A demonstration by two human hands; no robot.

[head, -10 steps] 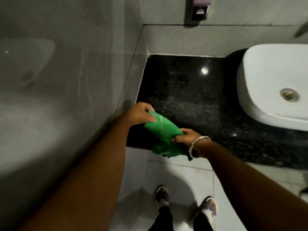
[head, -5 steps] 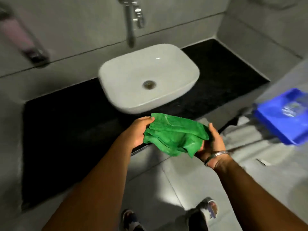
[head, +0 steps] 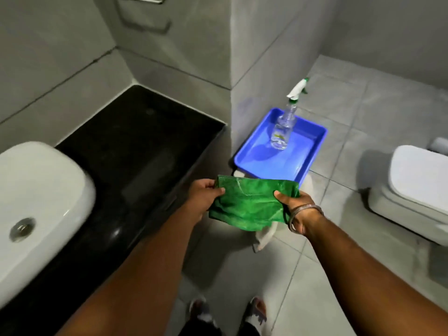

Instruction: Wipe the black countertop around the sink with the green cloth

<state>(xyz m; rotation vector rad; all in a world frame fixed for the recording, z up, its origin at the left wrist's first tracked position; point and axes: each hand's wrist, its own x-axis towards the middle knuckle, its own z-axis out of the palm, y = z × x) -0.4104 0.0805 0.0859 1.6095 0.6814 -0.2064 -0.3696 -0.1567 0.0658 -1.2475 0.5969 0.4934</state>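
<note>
At centre frame, left hand (head: 202, 197) and right hand (head: 294, 209) each grip an edge of the green cloth (head: 249, 204), right of the countertop (head: 135, 161).

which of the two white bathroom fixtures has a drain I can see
The sink at the left, set on the black countertop: a round metal drain shows in its basin. The toilet at the right has its lid shut.

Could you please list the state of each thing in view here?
green cloth: folded, held in the air
left hand: gripping cloth's left edge
right hand: gripping cloth's right edge
spray bottle: upright in tray
blue tray: holding only the bottle
sink: empty
</note>
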